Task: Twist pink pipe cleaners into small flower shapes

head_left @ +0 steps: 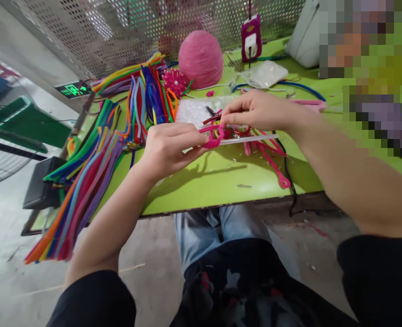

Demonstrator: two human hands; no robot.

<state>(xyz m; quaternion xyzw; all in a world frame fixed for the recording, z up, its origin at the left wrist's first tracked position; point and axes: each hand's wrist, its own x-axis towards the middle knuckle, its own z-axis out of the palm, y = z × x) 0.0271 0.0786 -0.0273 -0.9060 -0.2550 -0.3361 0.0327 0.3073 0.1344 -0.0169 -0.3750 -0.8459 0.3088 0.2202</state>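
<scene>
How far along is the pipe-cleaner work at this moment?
Done, it seems: a pink pipe-cleaner flower lies finished by the pink ball, and looped pink pieces lie on the green table. In hand: the left hand and right hand wind a pink pipe cleaner around a thin white stick. Left: a big bundle of multicoloured pipe cleaners is unused.

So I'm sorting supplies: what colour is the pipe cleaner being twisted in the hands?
Bright pink pipe cleaner, wrapped around a pale stick; head view.
</scene>
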